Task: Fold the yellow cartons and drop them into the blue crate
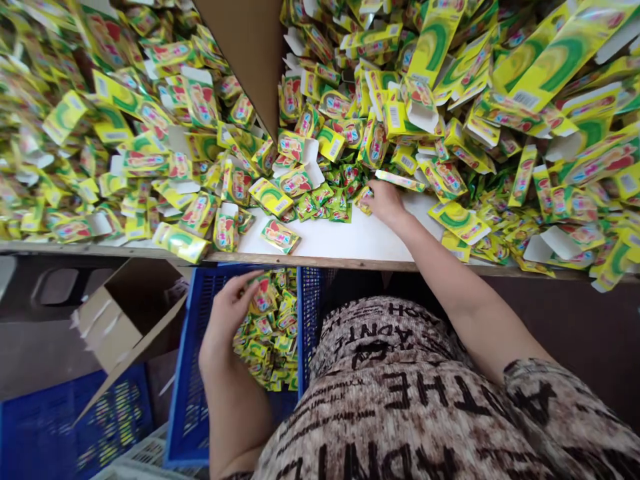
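Observation:
My left hand [226, 317] is over the blue crate [299, 327], its thumb and fingers closed on a small yellow-green candy box [264, 297] with a red fruit print. Filled yellow boxes [273, 347] lie in the crate below it. On the white tabletop [345, 240], my right hand [387, 202] has bent fingers around a small yellow packet [364, 200]; the fingertips are partly hidden. Just left of it lies a heap of small green candy packets [330, 200]. One box [280, 237] lies flat near the table's front edge.
Big piles of yellow-green boxes [190, 147], some with open flaps, cover the table on both sides. A brown cardboard divider [250, 53] stands between them. Below left are an open carton [117, 320] and another blue crate [75, 427]. The table's wooden edge [350, 262] runs across.

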Demonstrator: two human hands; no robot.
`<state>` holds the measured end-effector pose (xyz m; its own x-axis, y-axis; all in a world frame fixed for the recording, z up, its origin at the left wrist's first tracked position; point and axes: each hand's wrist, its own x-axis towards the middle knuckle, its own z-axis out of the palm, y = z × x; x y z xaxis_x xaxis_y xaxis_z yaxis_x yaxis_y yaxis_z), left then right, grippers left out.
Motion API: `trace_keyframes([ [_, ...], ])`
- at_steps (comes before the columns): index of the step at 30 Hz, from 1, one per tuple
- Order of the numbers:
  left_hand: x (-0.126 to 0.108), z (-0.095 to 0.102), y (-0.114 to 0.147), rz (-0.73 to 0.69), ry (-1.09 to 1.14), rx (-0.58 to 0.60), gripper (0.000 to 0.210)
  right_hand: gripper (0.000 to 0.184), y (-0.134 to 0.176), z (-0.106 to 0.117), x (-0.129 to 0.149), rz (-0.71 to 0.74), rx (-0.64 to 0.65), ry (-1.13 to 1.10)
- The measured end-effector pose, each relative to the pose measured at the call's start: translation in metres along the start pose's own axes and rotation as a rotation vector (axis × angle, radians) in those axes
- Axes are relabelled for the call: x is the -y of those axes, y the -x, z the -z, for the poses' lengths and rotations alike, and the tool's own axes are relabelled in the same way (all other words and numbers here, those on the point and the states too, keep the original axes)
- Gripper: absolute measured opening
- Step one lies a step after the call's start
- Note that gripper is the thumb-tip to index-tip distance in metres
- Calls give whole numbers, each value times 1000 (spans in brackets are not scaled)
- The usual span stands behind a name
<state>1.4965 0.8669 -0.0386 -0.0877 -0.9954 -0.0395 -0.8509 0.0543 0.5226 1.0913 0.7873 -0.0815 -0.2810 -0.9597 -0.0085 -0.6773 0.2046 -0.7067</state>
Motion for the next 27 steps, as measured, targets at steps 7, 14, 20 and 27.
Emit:
trace_keyframes([
  [7, 7, -10, 9, 117, 153, -298, 41, 27, 7, 0, -8, 121, 184, 280],
  [14, -71, -46, -94, -126, -186, -205, 50, 33, 97, 30, -55, 314, 200, 212],
  [20, -96, -59, -103, -354, -232, 69, 39, 28, 124, 30, -64, 213, 128, 3],
  [27, -107, -87, -93, 14, -16, -285, 65, 16, 145, 21, -55, 295, 42, -253],
])
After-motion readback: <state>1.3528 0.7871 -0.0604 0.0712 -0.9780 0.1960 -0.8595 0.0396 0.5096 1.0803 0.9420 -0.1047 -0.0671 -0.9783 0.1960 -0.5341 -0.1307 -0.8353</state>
